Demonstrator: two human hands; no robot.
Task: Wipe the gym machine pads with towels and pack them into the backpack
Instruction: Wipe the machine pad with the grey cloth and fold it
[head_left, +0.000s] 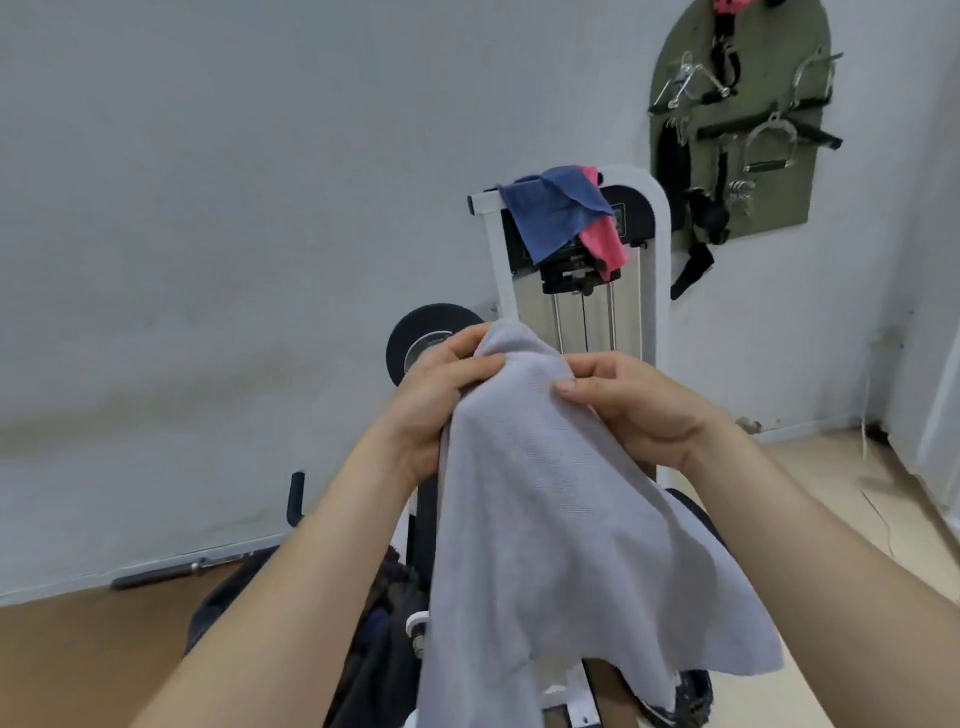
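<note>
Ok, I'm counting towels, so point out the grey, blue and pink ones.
grey towel (550, 519): head view, middle of the hanging cloth.
blue towel (553, 210): head view, centre of the drape.
pink towel (605, 244): head view, lower hanging part.

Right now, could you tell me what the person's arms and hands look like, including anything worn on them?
Both forearms are bare as far as the frame shows: no sleeves, gloves or watch in view. The left hand and right hand show no rings or wristbands, and the visible fingernails are short and unpainted.

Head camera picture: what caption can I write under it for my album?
Two hands, left and right, hold up a pale grey towel before a white gym machine draped with blue and pink cloths.
</note>
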